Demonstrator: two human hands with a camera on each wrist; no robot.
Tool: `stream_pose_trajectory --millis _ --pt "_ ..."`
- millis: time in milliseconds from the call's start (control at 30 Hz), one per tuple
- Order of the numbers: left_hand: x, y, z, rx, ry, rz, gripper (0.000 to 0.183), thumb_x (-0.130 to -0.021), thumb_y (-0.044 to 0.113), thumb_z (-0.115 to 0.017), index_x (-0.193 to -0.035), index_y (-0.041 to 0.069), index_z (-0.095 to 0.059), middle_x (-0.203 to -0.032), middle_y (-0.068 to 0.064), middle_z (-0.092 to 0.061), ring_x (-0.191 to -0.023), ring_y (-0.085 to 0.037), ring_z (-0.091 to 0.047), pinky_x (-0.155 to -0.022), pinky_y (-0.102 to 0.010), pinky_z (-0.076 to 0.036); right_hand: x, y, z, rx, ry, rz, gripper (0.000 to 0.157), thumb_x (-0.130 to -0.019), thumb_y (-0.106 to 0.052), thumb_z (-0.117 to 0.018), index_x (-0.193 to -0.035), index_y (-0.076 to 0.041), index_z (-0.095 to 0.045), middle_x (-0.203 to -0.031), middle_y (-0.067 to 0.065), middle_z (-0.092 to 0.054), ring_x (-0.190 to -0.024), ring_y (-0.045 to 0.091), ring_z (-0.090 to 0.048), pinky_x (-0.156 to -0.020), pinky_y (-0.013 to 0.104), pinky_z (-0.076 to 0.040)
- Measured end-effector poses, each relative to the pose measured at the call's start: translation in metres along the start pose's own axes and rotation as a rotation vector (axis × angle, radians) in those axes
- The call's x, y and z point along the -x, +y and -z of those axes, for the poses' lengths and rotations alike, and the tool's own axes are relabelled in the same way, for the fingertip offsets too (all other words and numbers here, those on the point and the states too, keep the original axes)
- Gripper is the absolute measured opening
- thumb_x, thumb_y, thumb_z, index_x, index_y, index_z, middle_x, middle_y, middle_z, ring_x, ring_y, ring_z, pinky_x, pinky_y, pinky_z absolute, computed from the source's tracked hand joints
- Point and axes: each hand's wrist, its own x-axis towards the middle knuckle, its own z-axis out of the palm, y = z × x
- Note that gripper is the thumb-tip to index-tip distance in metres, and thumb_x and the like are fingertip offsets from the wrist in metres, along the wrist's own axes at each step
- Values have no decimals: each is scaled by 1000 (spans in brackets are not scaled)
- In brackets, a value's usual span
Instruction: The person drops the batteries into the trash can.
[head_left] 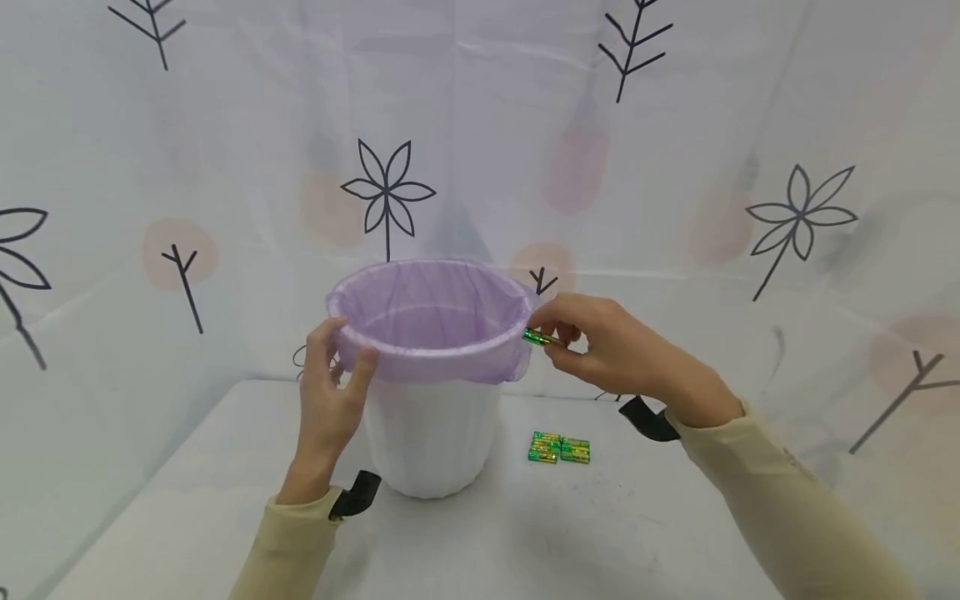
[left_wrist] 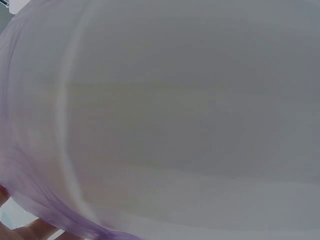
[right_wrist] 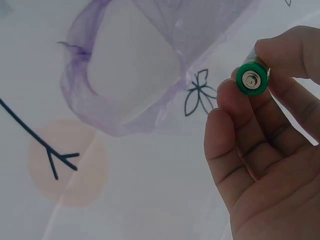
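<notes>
A white trash bin stands upright, lined with a thin purple trash bag folded over its rim. My left hand holds the bin at the left of the rim, thumb on the front and fingers round the side. In the left wrist view its fingers show beside the bag's edge. My right hand pinches a green and gold battery between thumb and fingertips, just outside the right rim. Seen from the right wrist, the battery's green end faces the camera.
Several more green and gold batteries lie in two short columns on the white table, right of the bin. Behind the table hangs a pale cloth printed with flowers and twigs, close behind the bin.
</notes>
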Motion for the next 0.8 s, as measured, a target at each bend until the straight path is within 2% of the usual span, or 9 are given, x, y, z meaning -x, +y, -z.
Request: stream_pose_trajectory --millis 100,267,567,800 --pt "-1 -8 0 -1 6 0 50 -92 16 -62 -136 10 -41 -145 -10 -40 -133 -30 -38 -103 -60 -34 -18 0 -1 -24 6 9 26 -83 3 -64 -106 -10 -65 -91 -6 -60 -78 9 -51 -68 26 -47" --pt "-1 -15 1 2 10 -1 51 -91 21 -63 -136 12 -41 -145 -6 -40 -133 -29 -38 -103 -60 -34 -45 4 -9 -60 -6 -39 24 -82 1 -64 -105 -8 -66 -88 -3 -61 -78 11 -53 -69 28 -49" --pt "-2 -16 0 0 7 -4 50 -92 21 -63 -136 14 -42 -144 -5 -41 -132 -27 -40 -104 -59 -34 -84 16 -29 -89 -74 -148 25 -81 -3 -60 -104 -10 -66 -83 0 -61 -74 13 -53 -67 28 -47" --pt "-3 -14 0 8 3 -3 48 -92 20 -62 -136 16 -42 -144 -5 -41 -133 -28 -39 -104 -59 -33 -102 22 -43 -111 -133 -254 24 -83 -6 -61 -105 -13 -66 -87 -1 -61 -80 15 -54 -72 29 -48"
